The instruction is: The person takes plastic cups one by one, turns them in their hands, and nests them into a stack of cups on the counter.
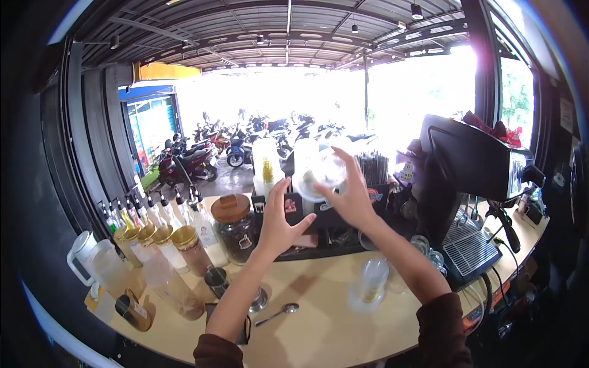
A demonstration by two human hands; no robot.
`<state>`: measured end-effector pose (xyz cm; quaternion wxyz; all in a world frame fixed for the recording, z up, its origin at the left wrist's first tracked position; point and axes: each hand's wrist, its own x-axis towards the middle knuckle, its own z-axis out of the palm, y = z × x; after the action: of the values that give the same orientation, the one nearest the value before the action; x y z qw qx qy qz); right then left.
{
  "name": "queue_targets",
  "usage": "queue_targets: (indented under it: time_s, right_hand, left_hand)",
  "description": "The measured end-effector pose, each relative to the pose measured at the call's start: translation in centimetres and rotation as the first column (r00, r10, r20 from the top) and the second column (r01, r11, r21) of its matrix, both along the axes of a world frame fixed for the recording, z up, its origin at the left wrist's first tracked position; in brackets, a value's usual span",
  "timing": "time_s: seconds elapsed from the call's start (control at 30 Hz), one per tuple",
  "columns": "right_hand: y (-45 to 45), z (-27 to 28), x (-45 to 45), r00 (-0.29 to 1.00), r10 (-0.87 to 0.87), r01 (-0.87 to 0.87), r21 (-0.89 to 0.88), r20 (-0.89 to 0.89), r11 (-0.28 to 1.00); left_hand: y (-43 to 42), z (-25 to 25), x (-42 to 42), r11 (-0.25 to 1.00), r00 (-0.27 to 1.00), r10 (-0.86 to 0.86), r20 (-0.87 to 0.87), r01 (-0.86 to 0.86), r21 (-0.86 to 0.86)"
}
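My right hand [351, 197] grips a clear, round plastic lid [328, 172] between thumb and fingers, in front of the cup holder at the back of the counter. Beside it, my left hand [282, 224] is raised with thumb and fingers spread, holding nothing. Stacks of clear plastic cups [265, 162] stand in the black holder [328, 216] just beyond both hands. Below my right forearm, a clear plastic cup [370, 283] is on the counter; its outline is blurred. A spoon [279, 313] lies between my forearms.
A wooden-lidded glass jar [233, 227], syrup bottles [156, 211] and gold-lidded containers [187, 242] crowd the left side. A white pitcher [83, 251] stands farther left. An espresso machine [457, 165] occupies the right, near small glasses [423, 245]. Motorcycles [190, 161] are parked outside.
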<state>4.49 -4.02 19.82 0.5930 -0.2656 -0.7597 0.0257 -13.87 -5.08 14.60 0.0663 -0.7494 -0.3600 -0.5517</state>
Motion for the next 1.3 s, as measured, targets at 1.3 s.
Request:
queue_targets:
  time_s: [1.3]
  right_hand:
    - [9.2,1.5,-1.3,0.998,-0.066,0.060,-0.239,-0.018,0.969]
  left_hand:
    - [3.3,-3.5,-0.5,0.930,0.966,-0.072,-0.248,-0.024,-0.366]
